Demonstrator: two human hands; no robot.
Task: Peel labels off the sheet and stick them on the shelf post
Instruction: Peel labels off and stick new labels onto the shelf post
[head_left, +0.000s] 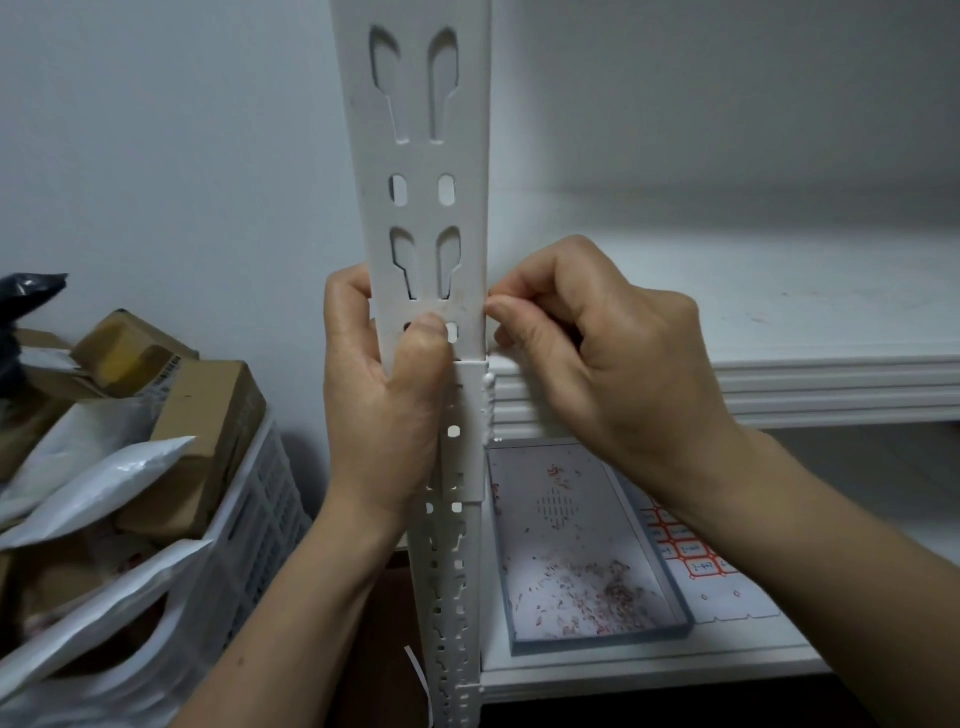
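Step in hand: application. A white label (415, 310) lies across the shelf post (415, 171) at frame centre. L hand (379, 395) wraps the post, thumb pressing the label flat. R hand (597, 353) pinches the label's right end at the post edge, fingers curled tight. The label sheet (696, 561) lies lower right, beside a grey tray (571, 571). Next move, prob.: fold that end round the corner and rub down w/o creases — then back to the sheet.

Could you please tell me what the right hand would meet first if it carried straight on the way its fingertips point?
The shelf post: the right hand points left, its fingertips already at the post's right edge, seemingly pinching the label there.
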